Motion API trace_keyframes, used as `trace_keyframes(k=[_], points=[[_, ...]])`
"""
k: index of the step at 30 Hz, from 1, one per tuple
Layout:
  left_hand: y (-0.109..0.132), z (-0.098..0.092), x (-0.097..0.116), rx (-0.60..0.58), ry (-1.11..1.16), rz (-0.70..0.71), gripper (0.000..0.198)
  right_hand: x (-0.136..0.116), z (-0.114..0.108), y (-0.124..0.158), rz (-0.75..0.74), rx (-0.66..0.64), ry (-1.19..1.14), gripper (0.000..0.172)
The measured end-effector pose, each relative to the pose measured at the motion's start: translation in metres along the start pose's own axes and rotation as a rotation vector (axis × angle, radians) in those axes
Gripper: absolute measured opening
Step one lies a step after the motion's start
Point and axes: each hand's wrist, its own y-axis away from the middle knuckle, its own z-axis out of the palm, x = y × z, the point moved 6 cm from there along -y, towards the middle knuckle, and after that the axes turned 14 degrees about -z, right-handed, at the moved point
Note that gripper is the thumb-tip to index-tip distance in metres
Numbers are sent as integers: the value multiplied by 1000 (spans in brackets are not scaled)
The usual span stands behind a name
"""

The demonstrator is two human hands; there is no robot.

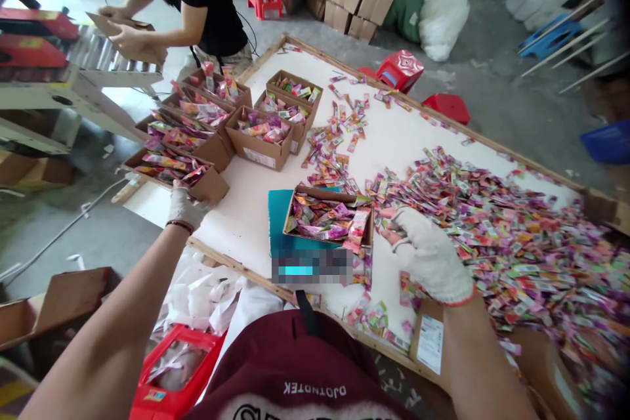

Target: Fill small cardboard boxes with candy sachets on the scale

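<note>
My left hand, in a white knit glove, is at the near wall of a filled cardboard box at the table's left end. Its fingers close on the box's rim, partly hidden. A smaller open carton full of pink and purple sachets rests on a teal-topped scale in front of me. Beside the carton's right end is my right hand, gloved with bare fingertips; its fingers are bent and apart, with no held item visible. One sachet leans upright at the carton's right end.
A large heap of sachets covers the table's right side. Several filled boxes stand at the left. Across from me, a person holds a carton by a roller conveyor. A red stool is below the near edge.
</note>
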Motion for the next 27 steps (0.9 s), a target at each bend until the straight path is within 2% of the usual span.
trace_keyframes(k=[3,5,8,10,12,14,17,21,24,27], points=[[17,-17,-44,65,-158,-74,72,-8,1,-10,-57,4,25,22],[43,-29,-86,87,-325,-41,57,-11,2,-11,-85,4,27,20],[90,-37,-162,-53,-520,-85,35,-10,8,-4,-84,-58,10,21],[117,-37,-206,-150,-622,-133,33,-8,15,5,-61,-138,-9,20],[134,-35,-237,-208,-693,-158,32,-5,23,13,-35,-220,-31,22],[141,-30,-255,-244,-740,-150,29,-6,29,17,-40,-264,-25,24],[140,-23,-261,-277,-776,-105,26,-12,34,16,-107,-259,28,25],[131,-27,-246,-251,-776,-59,25,-19,36,11,-145,-264,152,23],[120,-37,-218,-193,-713,-20,41,-15,46,9,-137,-304,342,24],[109,-42,-175,-97,-585,37,58,-5,66,5,-150,-361,470,28]])
